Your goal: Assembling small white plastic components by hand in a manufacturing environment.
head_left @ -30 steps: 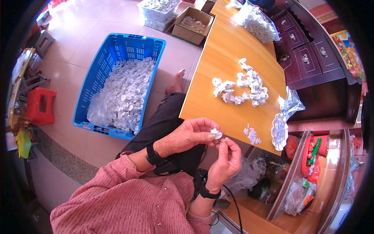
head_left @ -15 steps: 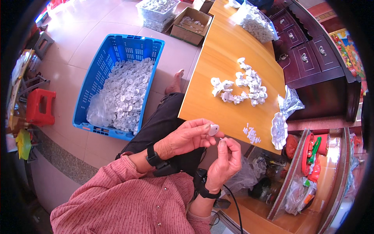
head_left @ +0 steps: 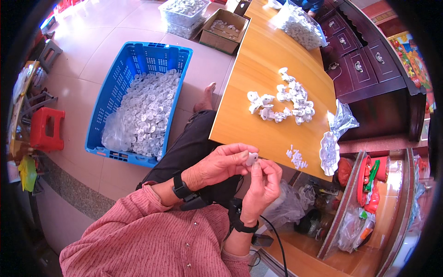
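A: Item held?
B: One small white plastic part (head_left: 252, 159), pinched at the fingertips of the left hand (head_left: 220, 165), in front of the person's chest, just short of the near edge of the wooden table (head_left: 258, 55)

A: Left hand, finger state?
B: Fingers curled inward, thumb and forefinger pressed on the part; black wristband (head_left: 181, 187) on that wrist

A: Right hand?
B: Right hand (head_left: 261, 188) raised upright just beside the left, fingers bent and close together, tips touching the same white part from the right side; whether it grips or only steadies the part, I cannot tell. A black band sits on this wrist too, with a dark cable (head_left: 275, 240) trailing down from it

A: Stock on the table?
B: A loose heap of white plastic parts (head_left: 281, 104) mid-table, well apart from the hands; a small cluster of tiny white pieces (head_left: 296, 158) near the table's front edge, nearest to the hands; a clear plastic bag (head_left: 336, 136) with white contents at the right corner; a larger full bag (head_left: 300, 25) at the far end

A: Floor stock?
B: Blue plastic crate (head_left: 120, 78) to the person's left, holding many white parts in clear film; a cardboard box (head_left: 224, 30) and a clear tub (head_left: 182, 14) beyond it; a red stool (head_left: 46, 129) at far left

A: Clothing?
B: Pink ribbed sleeves (head_left: 138, 240), dark trousers, one bare foot (head_left: 206, 98) beside the crate
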`<state>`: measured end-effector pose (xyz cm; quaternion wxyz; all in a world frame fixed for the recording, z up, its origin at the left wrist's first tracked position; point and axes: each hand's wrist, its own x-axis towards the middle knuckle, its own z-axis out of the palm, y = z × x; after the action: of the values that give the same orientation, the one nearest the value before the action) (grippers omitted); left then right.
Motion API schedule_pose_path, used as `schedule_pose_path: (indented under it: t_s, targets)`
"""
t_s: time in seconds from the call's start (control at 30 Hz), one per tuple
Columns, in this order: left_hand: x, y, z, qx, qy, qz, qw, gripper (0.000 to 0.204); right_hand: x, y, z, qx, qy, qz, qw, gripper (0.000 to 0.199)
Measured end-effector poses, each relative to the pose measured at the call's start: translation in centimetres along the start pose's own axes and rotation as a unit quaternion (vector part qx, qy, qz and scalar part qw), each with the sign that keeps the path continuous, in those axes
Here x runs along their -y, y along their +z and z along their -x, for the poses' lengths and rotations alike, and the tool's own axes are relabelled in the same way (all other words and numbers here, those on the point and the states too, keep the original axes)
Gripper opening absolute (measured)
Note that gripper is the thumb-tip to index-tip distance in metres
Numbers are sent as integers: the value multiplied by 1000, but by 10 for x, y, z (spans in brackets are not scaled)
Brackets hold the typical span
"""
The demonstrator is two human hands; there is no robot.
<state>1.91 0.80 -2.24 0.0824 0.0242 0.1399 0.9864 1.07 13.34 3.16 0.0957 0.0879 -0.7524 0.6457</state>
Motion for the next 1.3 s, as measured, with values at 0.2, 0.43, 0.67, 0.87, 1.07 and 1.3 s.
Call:
schedule_pose_path:
  t_s: [0.2, 0.43, 0.67, 0.87, 1.07, 1.3]
  targets:
    - [1, -3, 0, -13, -10, -11, 1000, 25, 0, 0, 2, 3, -7, 40, 999, 6]
    - [-2, -1, 2, -8, -10, -29, 1000, 22, 2, 2, 1, 1, 16, -46, 999, 6]
    - [-2, 0, 3, -20, -12, -46, 999, 28, 3, 3, 2, 5, 30, -54, 998, 3]
    - [-2, -3, 3, -11, -12, -33, 999, 26, 2, 1, 3, 19, 19, -15, 1000, 4]
    - [-3, -2, 3, -27, -17, -35, 999, 26, -2, 0, 2, 23, 0, 13, 1000, 3]
    - [-6, 2, 5, -30, -20, -46, 998, 26, 0, 4, 3, 20, -1, -5, 1000, 3]
